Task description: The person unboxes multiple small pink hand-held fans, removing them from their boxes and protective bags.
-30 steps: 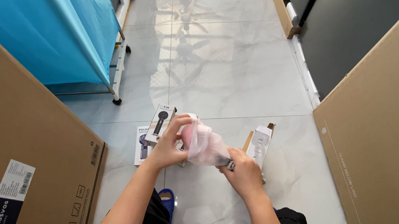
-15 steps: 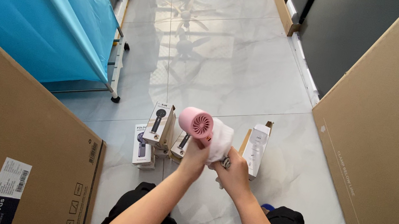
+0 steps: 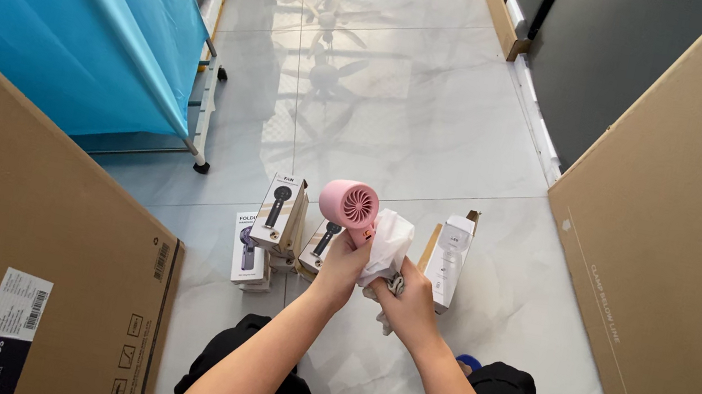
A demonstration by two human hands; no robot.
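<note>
Both hands meet in front of my knees, above the pale tiled floor (image 3: pixel 405 110). With my left hand (image 3: pixel 341 267) I grip the handle of a small pink handheld fan (image 3: pixel 350 204), fingers wrapped around it so the round grille head stands up above my fist and faces me. My right hand (image 3: pixel 409 303) is closed around a crumpled white plastic bag (image 3: pixel 388 242), which bunches up just beside the fan's handle and touches it; something small and dark peeks out between my fingers, but I cannot tell what it is.

On the floor just beyond my hands stand small product boxes: two to the left (image 3: pixel 267 226), each printed with a dark fan, another (image 3: pixel 322 242) partly hidden behind my left hand, and an upright white box (image 3: pixel 452 258) to the right. Large brown cardboard cartons flank me, one at my left (image 3: pixel 8 233) and one at my right (image 3: pixel 696 258). A blue-covered rack (image 3: pixel 58 1) stands farther off on the left.
</note>
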